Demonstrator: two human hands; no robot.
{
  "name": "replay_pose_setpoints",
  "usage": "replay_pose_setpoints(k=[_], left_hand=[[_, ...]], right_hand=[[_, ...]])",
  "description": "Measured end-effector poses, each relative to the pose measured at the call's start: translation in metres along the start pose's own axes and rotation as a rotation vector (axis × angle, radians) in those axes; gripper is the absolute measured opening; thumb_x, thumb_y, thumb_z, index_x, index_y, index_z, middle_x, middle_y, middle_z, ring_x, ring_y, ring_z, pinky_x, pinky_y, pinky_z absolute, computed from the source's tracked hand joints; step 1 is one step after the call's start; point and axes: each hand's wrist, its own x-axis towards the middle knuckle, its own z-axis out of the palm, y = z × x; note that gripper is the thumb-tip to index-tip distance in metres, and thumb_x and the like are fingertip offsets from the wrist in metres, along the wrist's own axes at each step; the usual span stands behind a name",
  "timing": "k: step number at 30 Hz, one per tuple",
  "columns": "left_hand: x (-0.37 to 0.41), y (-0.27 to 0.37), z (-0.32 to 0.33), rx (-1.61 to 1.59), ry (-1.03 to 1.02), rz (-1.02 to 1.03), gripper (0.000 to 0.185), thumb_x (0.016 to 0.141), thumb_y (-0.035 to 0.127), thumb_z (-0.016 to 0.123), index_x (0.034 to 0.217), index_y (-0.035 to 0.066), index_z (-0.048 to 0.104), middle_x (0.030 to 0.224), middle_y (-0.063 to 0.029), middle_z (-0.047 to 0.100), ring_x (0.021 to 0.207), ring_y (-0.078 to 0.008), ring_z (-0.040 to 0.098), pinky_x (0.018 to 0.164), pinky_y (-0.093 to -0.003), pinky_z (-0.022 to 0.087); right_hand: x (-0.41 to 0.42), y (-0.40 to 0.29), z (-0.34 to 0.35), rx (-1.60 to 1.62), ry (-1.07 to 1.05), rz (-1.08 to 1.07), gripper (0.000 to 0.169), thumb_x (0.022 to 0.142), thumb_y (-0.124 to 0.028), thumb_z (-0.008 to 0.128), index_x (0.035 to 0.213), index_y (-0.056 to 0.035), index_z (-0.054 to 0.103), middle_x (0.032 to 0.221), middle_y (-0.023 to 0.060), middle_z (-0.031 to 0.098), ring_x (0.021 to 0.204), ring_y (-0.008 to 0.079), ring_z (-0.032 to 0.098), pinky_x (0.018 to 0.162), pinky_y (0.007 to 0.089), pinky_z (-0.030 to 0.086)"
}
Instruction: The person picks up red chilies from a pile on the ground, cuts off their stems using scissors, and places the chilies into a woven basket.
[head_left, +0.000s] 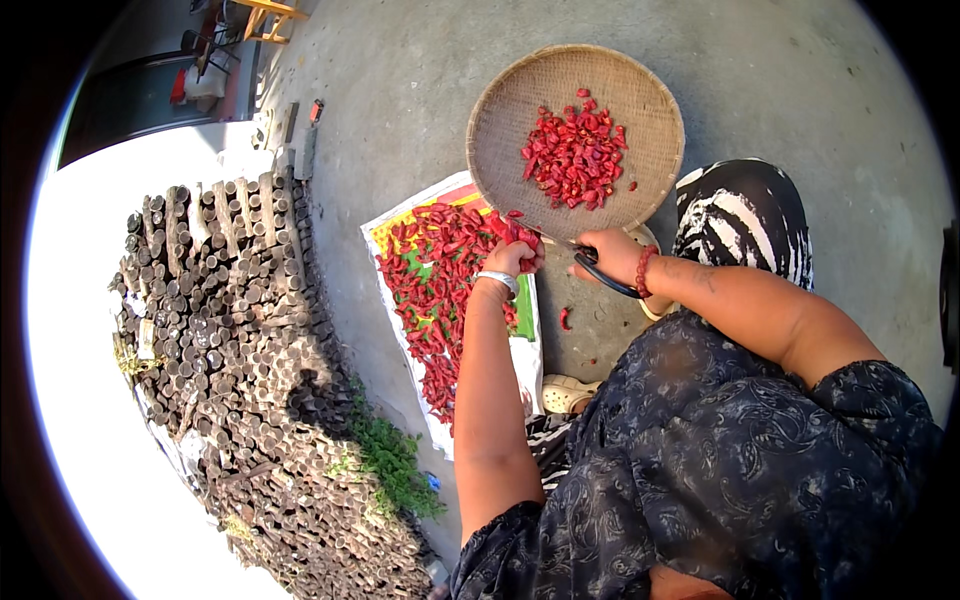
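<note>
Several red chili peppers (525, 234) are bunched in my left hand (512, 257), just off the near left rim of the woven bamboo basket (499, 135). My right hand (611, 255) grips black-handled scissors (611, 279), whose blades point left toward the bunch. How far the blades are parted cannot be made out. Cut red pepper pieces (574, 154) lie in a heap inside the shallow round basket. Left of my hands, many whole red peppers (442, 262) cover a printed plastic woven sack (530, 371) spread on the ground.
One loose pepper (565, 319) lies on the concrete floor (390, 67) near my beige clog (564, 394). Stacked logs (225, 330) line the left side, with green plants (386, 442) at their foot. A wooden stool (268, 19) stands at the far upper left.
</note>
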Motion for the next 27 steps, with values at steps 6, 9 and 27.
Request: replay_pose_setpoints(k=[6, 9, 27], left_hand=[[0.002, 0.007, 0.001, 0.205, -0.015, 0.029, 0.012, 0.062, 0.008, 0.044, 0.064, -0.001, 0.052, 0.058, -0.0054, 0.051, 0.053, -0.0137, 0.045, 0.049, -0.0234, 0.035], [0.005, 0.003, -0.003, 0.299, -0.084, 0.092, 0.012, 0.062, 0.009, 0.044, 0.063, 0.0, 0.052, 0.058, -0.0048, 0.051, 0.052, -0.0133, 0.045, 0.048, -0.0238, 0.034], [-0.014, 0.01, 0.004, 1.14, 0.286, 0.392, 0.025, 0.066, 0.02, 0.046, 0.079, 0.0, 0.052, 0.078, -0.0224, 0.054, 0.077, -0.0379, 0.05, 0.069, -0.0418, 0.04]], right_hand=[[0.001, 0.001, -0.002, -0.079, -0.103, 0.067, 0.05, 0.06, -0.043, 0.063, 0.077, 0.0029, 0.05, 0.07, 0.0193, 0.054, 0.066, 0.03, 0.054, 0.06, 0.0348, 0.041], [0.001, -0.004, -0.005, -0.053, -0.17, 0.116, 0.057, 0.058, -0.047, 0.064, 0.08, 0.0036, 0.049, 0.073, 0.0195, 0.054, 0.07, 0.0291, 0.054, 0.062, 0.0338, 0.041], [0.006, 0.004, 0.001, -0.015, 0.033, 0.047, 0.038, 0.063, -0.037, 0.062, 0.067, -0.0005, 0.052, 0.059, 0.0167, 0.053, 0.059, 0.0314, 0.054, 0.054, 0.0361, 0.041]])
